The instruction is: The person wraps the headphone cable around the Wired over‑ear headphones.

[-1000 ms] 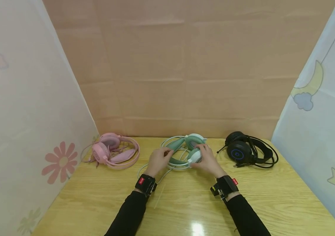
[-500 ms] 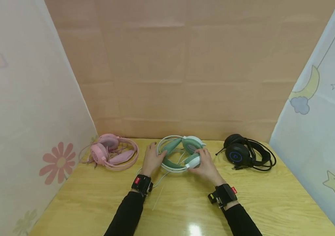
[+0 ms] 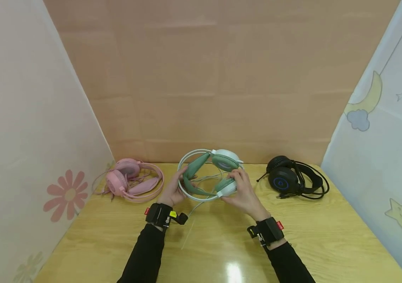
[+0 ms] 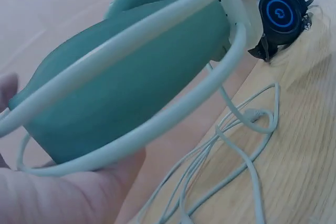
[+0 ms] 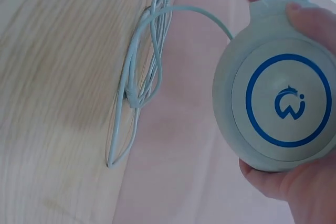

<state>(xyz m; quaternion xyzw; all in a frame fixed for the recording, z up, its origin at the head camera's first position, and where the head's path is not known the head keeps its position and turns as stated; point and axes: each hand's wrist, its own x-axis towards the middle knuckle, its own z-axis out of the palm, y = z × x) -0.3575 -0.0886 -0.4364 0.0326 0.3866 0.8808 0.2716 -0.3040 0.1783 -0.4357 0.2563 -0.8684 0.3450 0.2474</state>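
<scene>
Both hands hold a pair of white and green headphones (image 3: 191, 192), raised over the middle of the table. My left hand (image 3: 174, 191) grips the headband's curve, thumb on one side and fingers on the other; the left wrist view shows the green headband pad (image 4: 131, 77) between two white bands. My right hand (image 3: 245, 194) grips the near ear cup (image 5: 286, 103), which bears a blue ring and logo in the right wrist view. The far ear cup (image 3: 225, 159) faces it. A pale cable (image 4: 252, 166) trails from the headphones down onto the wood.
Pink headphones (image 3: 119, 182) lie to the left on the wooden table (image 3: 208, 251). Black headphones (image 3: 286, 181) with a small microphone lie to the right. A brown paper-like backdrop (image 3: 187, 78) stands behind the table, and patterned cloth walls (image 3: 399, 157) flank it.
The green headphones have risen off the table and shifted left and tilted. My left hand has moved left, from the headband's inner side to its outer curve. The right hand keeps its ear cup.
</scene>
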